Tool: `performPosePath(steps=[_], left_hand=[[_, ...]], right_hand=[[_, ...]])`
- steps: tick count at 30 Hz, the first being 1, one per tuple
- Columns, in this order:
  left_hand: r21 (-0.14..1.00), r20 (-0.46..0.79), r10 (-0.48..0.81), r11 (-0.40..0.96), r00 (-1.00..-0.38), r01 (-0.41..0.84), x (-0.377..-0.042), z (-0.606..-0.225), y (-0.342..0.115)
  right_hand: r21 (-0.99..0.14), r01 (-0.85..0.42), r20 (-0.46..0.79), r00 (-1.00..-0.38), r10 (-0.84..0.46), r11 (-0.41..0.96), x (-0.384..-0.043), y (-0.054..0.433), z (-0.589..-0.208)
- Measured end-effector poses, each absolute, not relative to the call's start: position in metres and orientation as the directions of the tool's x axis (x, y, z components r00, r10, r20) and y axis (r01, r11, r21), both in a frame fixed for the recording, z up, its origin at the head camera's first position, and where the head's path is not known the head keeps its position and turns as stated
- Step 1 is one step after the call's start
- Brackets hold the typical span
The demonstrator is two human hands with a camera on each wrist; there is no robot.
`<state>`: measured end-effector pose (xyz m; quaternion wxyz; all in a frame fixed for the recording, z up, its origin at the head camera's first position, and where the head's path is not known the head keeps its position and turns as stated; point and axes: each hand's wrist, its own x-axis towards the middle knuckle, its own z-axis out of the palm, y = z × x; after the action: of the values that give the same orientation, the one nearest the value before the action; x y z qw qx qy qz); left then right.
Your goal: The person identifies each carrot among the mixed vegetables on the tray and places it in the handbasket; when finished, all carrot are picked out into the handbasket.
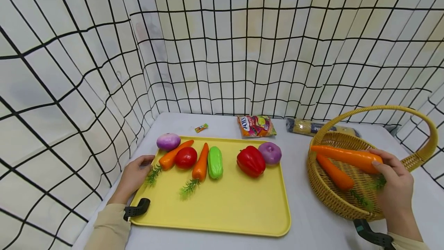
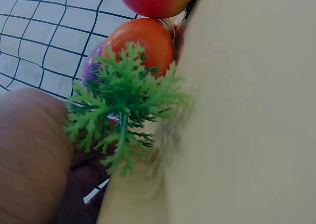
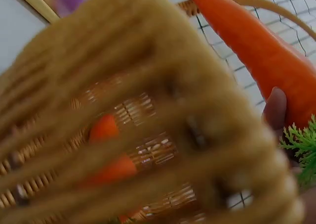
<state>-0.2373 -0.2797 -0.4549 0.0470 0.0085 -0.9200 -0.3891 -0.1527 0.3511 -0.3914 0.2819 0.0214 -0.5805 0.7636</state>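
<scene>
My right hand [image 1: 397, 180] grips an orange carrot [image 1: 347, 157] by its thick end, over the wicker basket [image 1: 312, 180]. A second carrot [image 1: 334, 173] lies inside that basket. At the left rim of the yellow tray [image 1: 243, 211], my left hand [image 1: 137, 171] rests with fingers loosely bent beside a carrot's green leaves [image 2: 123, 100]. That carrot [image 1: 170, 159] lies on the tray next to a tomato [image 1: 186, 158], another carrot [image 1: 200, 167] and a green cucumber-like vegetable [image 1: 215, 162]. A red bell pepper [image 1: 251, 161] and a purple onion [image 1: 269, 153] sit toward the tray's right.
A purple eggplant-like vegetable [image 1: 168, 142] lies at the tray's back left corner. Behind the tray are a small wrapped candy [image 1: 201, 128], a colourful snack bag [image 1: 256, 126] and a packet of pasta [image 1: 301, 126]. The basket's tall handle [image 1: 378, 108] arches up; black netting surrounds the table.
</scene>
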Motion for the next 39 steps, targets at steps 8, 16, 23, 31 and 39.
performPosePath(steps=[8,16,23,31,39], left_hand=[[0.723,0.081,-0.055,0.690,-0.995,0.021,-0.238,-0.454,-0.279],[0.726,0.085,-0.054,0.687,-0.995,0.024,-0.239,-0.454,-0.279],[0.727,0.092,-0.056,0.686,-0.994,0.028,-0.242,-0.454,-0.279],[0.726,0.081,-0.059,0.688,-0.995,0.018,-0.239,-0.455,-0.279],[0.722,0.071,-0.062,0.691,-0.996,0.008,-0.238,-0.454,-0.279]], right_hand=[[-0.916,-0.379,0.242,-0.781,0.575,-0.130,-0.157,0.371,-0.395],[-0.959,-0.266,0.148,-0.757,0.636,-0.095,-0.163,0.375,-0.397],[-1.000,-0.019,0.013,-0.849,0.528,-0.006,-0.162,0.383,-0.407],[-0.862,0.292,-0.079,-0.884,0.460,0.413,-0.166,0.385,-0.412],[-0.809,0.343,-0.092,-0.876,0.474,0.477,-0.167,0.384,-0.410]])
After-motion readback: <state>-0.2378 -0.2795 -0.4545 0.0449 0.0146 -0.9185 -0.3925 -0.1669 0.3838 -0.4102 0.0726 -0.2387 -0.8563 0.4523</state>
